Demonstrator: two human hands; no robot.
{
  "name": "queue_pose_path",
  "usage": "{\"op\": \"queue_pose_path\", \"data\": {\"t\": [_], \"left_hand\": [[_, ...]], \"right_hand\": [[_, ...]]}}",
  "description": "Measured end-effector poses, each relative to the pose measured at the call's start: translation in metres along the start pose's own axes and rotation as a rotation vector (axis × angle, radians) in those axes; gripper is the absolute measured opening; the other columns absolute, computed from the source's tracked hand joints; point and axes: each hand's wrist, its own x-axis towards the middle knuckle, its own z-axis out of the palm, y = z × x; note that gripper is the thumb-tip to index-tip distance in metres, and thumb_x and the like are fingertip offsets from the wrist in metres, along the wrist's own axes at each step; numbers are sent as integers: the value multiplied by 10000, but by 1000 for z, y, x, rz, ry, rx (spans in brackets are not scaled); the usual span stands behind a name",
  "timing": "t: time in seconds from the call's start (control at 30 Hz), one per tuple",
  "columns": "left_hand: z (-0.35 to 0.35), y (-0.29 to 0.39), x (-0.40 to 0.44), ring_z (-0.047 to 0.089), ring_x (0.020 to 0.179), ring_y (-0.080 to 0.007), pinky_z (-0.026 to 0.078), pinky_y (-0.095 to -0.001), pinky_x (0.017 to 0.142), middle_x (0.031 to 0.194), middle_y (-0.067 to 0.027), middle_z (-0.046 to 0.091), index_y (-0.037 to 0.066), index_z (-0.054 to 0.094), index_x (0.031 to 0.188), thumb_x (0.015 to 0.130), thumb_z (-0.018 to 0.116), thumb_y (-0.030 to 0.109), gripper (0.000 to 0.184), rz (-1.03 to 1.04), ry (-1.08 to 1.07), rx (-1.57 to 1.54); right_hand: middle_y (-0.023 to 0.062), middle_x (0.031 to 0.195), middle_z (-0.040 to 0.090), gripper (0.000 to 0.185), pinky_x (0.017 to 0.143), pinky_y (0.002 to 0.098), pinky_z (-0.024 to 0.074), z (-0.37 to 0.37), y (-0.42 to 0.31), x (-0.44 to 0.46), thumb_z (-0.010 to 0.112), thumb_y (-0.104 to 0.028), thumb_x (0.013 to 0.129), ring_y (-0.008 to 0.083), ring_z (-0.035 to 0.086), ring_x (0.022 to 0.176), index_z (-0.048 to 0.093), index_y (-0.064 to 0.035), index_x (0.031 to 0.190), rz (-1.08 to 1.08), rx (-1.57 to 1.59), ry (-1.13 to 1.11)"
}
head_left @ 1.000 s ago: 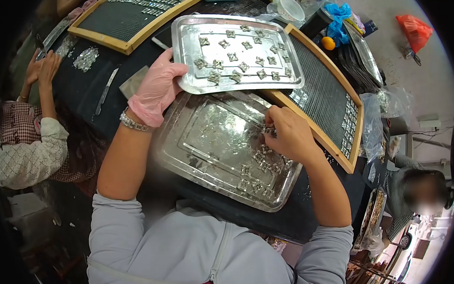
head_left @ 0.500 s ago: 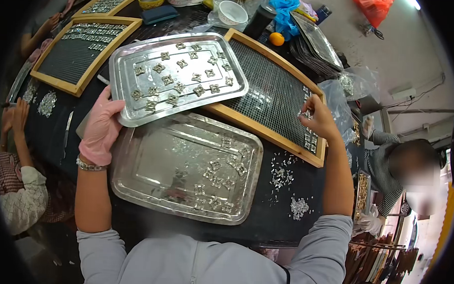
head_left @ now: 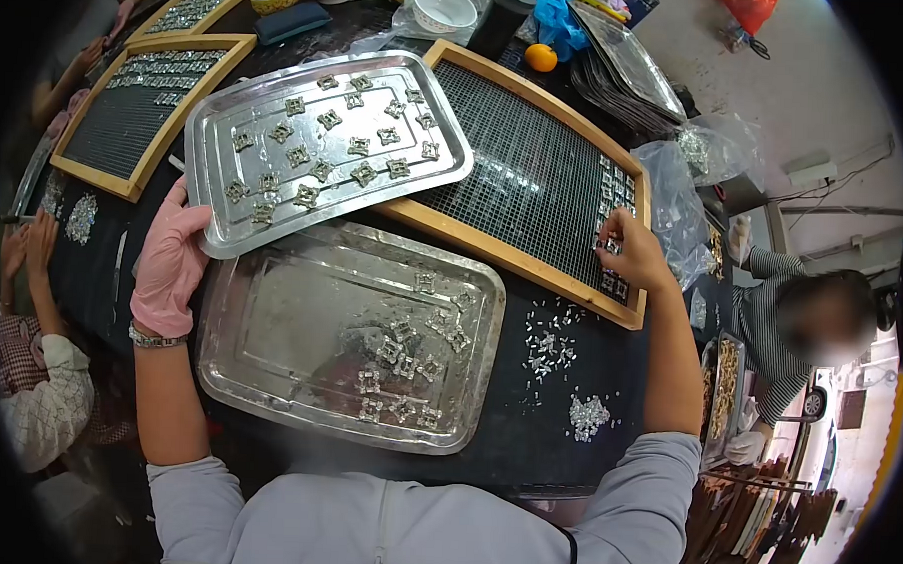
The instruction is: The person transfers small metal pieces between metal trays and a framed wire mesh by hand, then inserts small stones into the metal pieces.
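My left hand (head_left: 170, 262), in a pink glove, grips the near left corner of a shiny metal tray (head_left: 203, 139). Several small four-cornered metal pieces (head_left: 359, 146) are spread over that tray, which is held partly above a second metal tray (head_left: 269, 375). More such pieces and clear bits lie in the lower tray's right half. My bare right hand (head_left: 632, 251) is at the right end of a wood-framed mesh board (head_left: 516, 150), fingers pinched together. What they hold, if anything, is hidden. Rows of metal pieces (head_left: 614, 188) sit on the mesh beside the fingers.
Two piles of small clear stones (head_left: 588, 418) lie on the dark table right of the lower tray. Another framed board (head_left: 118, 136) is at the left near other people's hands. Behind are a white bowl (head_left: 444, 8), an orange (head_left: 541, 57) and stacked trays (head_left: 628, 64). A person in stripes is at right.
My view has shifted slightly, so the trays appear farther left. My right hand has moved a little down along the board's right end, exposing more of the metal rows. My left hand keeps its grip.
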Motion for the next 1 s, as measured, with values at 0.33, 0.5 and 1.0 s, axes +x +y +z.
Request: {"op": "queue_pose_path", "data": {"t": [0.33, 0.5, 1.0], "left_hand": [[-1, 1, 1, 553, 1105, -209, 458, -335, 961, 1231, -142, 523, -56, 335, 1346, 820, 451, -106, 541, -4, -19, 27], [-10, -2, 4, 564, 1094, -203, 453, -329, 967, 1219, -138, 535, -56, 323, 1354, 833, 482, -74, 545, 9, -71, 24], [-12, -4, 4, 551, 1120, -218, 441, -351, 990, 1254, -164, 509, -71, 278, 1369, 841, 457, -73, 558, 6, -61, -5]], "right_hand": [[82, 868, 603, 315, 746, 349, 487, -1, -1, -1, 721, -67, 692, 257, 615, 864, 477, -61, 891, -5, -15, 6], [78, 858, 597, 303, 732, 333, 485, 0, -7, -2, 722, -66, 695, 236, 610, 827, 501, -59, 902, 2, -39, 33], [31, 773, 571, 321, 646, 353, 463, 67, -199, 5, 721, -85, 694, 223, 579, 786, 481, -101, 906, -476, 66, -62]]}}
